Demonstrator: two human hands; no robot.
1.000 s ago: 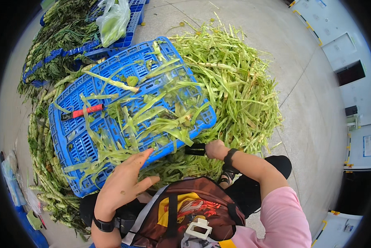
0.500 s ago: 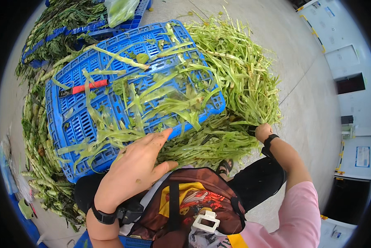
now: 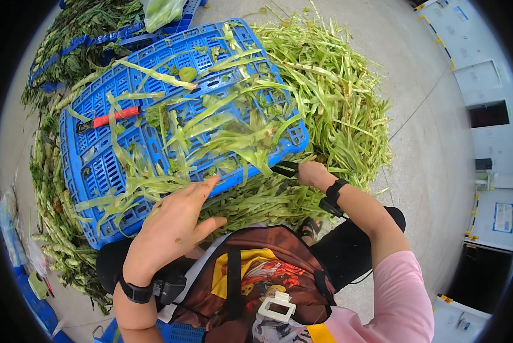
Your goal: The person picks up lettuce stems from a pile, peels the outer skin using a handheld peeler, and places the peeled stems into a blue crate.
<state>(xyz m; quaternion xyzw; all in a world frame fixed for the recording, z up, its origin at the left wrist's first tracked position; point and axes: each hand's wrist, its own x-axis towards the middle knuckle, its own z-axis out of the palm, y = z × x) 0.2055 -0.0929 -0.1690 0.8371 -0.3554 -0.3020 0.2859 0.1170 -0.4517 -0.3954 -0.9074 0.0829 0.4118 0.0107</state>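
My left hand (image 3: 175, 220) hovers over the near edge of an upturned blue plastic crate (image 3: 111, 231), fingers stretched out and thumb apart, with nothing in it. Specks of peel stick to its back. My right hand (image 3: 315, 174) is closed around a black peeler (image 3: 285, 168) with a forked head, just off the crate's near right corner. Pale green peel strips (image 3: 228, 151) lie scattered over the crate top. A knife with a red handle (image 3: 116, 117) rests on the crate's left part.
A large heap of green peelings (image 3: 336, 108) spreads on the floor right of and below the crate. Long stems (image 3: 53, 200) are piled along the left. Leafy stems (image 3: 96, 34) and a plastic bag (image 3: 164, 12) sit at the far left. My knees and apron (image 3: 251, 280) are close in front.
My right hand has moved left and slightly up from the heap's edge toward the crate corner, bringing the peeler into clear view. My left hand has shifted slightly left, still stretched out.
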